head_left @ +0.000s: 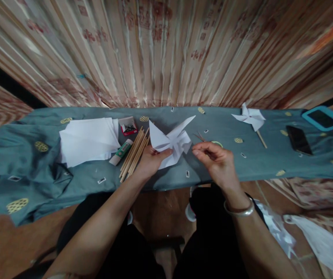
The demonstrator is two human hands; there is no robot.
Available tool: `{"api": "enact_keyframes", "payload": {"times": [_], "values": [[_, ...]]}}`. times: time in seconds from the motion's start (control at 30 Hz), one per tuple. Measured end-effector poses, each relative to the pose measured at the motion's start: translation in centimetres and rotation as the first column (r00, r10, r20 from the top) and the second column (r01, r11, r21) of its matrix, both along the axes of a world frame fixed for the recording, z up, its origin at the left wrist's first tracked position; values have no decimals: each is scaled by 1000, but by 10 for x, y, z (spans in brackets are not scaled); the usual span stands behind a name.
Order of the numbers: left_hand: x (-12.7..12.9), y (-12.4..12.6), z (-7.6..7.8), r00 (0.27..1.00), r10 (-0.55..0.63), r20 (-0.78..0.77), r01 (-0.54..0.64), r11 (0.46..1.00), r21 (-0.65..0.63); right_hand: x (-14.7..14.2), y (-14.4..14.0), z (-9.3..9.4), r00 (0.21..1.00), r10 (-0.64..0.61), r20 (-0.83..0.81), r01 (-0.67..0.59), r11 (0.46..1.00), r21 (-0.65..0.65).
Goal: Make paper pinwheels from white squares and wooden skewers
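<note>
My left hand grips a white paper pinwheel near its lower edge, thumb on top of the folded blades. Just right of the pinwheel, my right hand is closed in a pinch, thumb against forefinger. Whatever sits between those fingertips is too small to make out. Partly hidden behind the right hand lies a pair of scissors, with a yellow-green handle showing. Close to my left hand rests a bundle of thin wooden sticks, beside a green and white glue stick.
A small red box of dark metal pieces and a stack of white paper lie left on the cloth-covered table. To the right are another pinwheel on a stick, a dark phone and a blue-framed tablet. A curtain hangs behind.
</note>
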State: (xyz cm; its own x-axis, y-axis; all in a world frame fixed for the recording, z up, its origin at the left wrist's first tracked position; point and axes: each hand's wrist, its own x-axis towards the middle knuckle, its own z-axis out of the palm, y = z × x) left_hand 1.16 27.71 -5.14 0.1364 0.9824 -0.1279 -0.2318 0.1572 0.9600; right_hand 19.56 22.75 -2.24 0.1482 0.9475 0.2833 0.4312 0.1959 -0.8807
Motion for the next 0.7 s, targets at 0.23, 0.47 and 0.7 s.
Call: {"api": "enact_keyframes", "payload": {"times": [0.23, 0.47, 0.7], "values": [[13, -7, 2, 999, -43, 29, 43, 999, 17, -10, -2, 4, 970, 11, 242, -43, 991, 125], [15, -9, 0, 994, -58, 93, 64, 996, -60, -5, 0, 1, 950, -40, 311, -21, 982, 189], [17, -2, -1, 970, 64, 234, -29, 988, -149, -23, -10, 2, 949, 34, 314, -86, 984, 155]]}}
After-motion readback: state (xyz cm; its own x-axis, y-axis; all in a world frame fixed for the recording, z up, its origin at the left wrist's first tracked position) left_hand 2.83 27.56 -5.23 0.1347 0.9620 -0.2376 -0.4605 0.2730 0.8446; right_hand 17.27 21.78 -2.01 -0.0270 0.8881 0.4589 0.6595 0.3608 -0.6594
